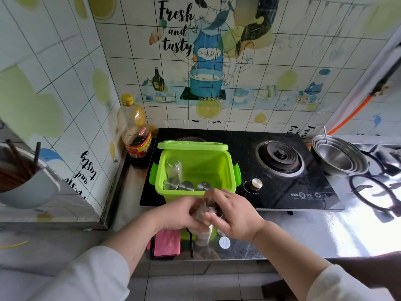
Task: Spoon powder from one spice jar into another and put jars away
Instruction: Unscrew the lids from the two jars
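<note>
Tiled kitchen walls with a cartoon cooking sticker rise behind a steel desk [303,235] that carries a black gas hob [308,187].

Near the front edge of the desk, a spice jar [206,208] is held up between both hands, just in front of a green box. The jar is blurred, with something brownish showing through it. The left hand [175,213] grips it from the side with curled fingers. The right hand [234,216] curls its fingers over the jar's upper part. A pale, blurred shape shows just under the hands; what it is cannot be told.

The green box [219,170] sits on the left part of the hob with its lid standing open at the back. Inside it, three jars with metal lids [186,186] stand in a row along the near wall, and a taller clear jar [173,169] rises behind them.

On the desk below the hands lie a round silver lid [224,242] and a folded pink cloth [167,243]. A dark sauce bottle [136,137] stands in the corner left of the hob. A stack of steel bowls [340,157] leans at the hob's right end.
</note>
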{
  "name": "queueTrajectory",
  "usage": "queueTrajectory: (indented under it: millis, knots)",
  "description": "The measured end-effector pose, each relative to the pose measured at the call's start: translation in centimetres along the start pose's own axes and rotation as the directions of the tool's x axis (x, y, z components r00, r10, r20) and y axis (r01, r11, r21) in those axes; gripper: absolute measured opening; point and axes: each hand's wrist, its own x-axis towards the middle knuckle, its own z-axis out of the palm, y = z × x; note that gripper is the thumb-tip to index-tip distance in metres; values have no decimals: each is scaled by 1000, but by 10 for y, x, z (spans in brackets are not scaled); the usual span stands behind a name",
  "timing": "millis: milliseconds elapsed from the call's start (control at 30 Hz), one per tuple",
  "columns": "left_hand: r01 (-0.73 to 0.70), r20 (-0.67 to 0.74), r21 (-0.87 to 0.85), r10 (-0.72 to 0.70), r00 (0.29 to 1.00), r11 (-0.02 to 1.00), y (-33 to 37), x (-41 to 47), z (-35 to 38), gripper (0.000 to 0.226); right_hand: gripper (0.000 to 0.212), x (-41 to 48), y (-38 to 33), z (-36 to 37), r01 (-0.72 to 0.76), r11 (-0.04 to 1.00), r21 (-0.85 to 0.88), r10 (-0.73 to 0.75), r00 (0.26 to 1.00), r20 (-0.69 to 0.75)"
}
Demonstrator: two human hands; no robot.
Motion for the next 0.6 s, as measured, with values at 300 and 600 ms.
queueTrajectory:
  millis: [300, 600]
  knots:
    - [-22, -177, -47, 13, 984, 999, -7, 2, 6, 43, 91, 4, -6, 0, -285, 958, 14, 285, 958, 27]
    - [-24, -63, -56, 21, 998, 998, 3, -3, -4, 36, 68, 3, -9, 4, -230, 950, 209, 245, 968, -50]
